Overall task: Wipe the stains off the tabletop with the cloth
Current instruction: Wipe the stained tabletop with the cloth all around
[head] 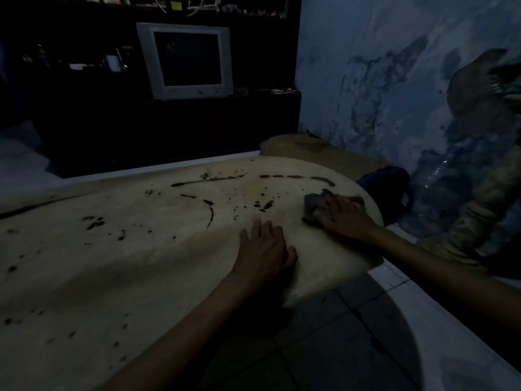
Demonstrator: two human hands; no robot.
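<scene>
Right hand (pixel 345 217) lies flat with fingers extended, pressing the dark cloth (pixel 315 206) onto the desk (pixel 141 263) near its far right edge. Left hand (pixel 265 253) rests released, palm down, just beside it. Dark stains (pixel 262 204) lie immediately left of the cloth and further beyond both hands.

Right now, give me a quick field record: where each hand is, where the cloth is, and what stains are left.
right hand: pressing flat on the cloth, near the table's right edge
cloth: dark, bunched under the right hand
left hand: resting flat on bare tabletop, beside the right hand
tabletop: pale, rounded
stains: dark streaks and spots beyond the hands and across the left side
cleaned patch: around the hands looks free of spots
</scene>
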